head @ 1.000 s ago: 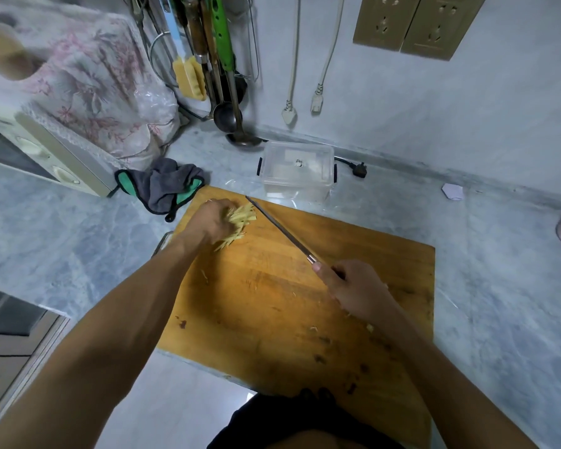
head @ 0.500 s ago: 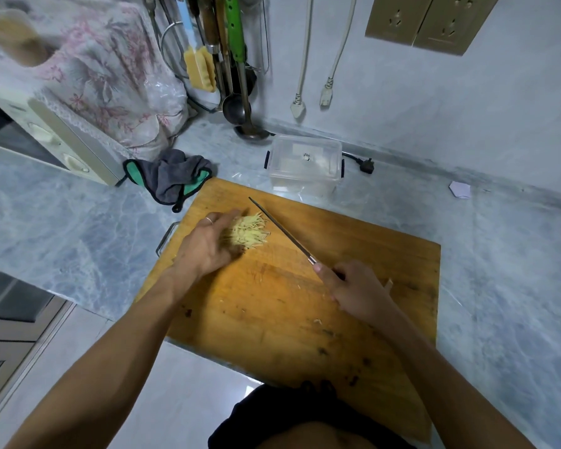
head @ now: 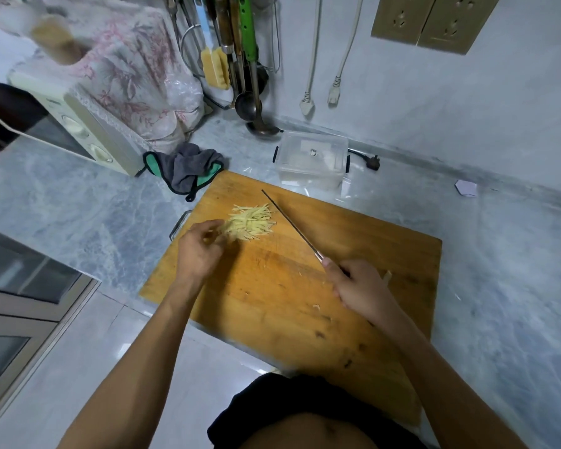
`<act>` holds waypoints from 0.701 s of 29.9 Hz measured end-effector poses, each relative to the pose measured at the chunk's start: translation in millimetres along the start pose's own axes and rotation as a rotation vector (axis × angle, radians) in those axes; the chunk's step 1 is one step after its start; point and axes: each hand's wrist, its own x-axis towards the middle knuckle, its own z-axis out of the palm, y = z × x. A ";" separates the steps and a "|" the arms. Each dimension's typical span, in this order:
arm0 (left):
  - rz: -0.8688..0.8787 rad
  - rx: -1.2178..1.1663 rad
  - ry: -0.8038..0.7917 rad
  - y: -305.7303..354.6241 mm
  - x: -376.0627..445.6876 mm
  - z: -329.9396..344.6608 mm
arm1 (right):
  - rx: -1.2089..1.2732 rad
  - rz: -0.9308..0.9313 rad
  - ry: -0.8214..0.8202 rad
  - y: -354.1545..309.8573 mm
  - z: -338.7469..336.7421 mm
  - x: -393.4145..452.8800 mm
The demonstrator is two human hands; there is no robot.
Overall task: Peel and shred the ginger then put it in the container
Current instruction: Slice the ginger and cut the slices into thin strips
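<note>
The board (head: 305, 286) is worn, matt wood, scored and stained. The worktop (head: 78, 205) is polished grey-veined marble with a soft sheen. The knife (head: 289, 223) blade is thin bare metal. The container (head: 311, 158) is clear, slightly cloudy plastic. The towel (head: 188, 166) is soft matt cloth. The ginger (head: 250, 222) shreds look pale, moist and fibrous.

**Hands at the board**

Left hand (head: 199, 251) is seen with fingers curled, blurred; whether anything is pinched cannot be told. Right hand (head: 360, 288) is wrapped round a knife (head: 290, 226) handle, forefinger extended. Both forearms are extended forward.
</note>
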 end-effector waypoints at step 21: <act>-0.292 -0.326 0.031 -21.3 -139.6 23.5 | 0.214 0.038 -0.208 29.3 30.5 -58.5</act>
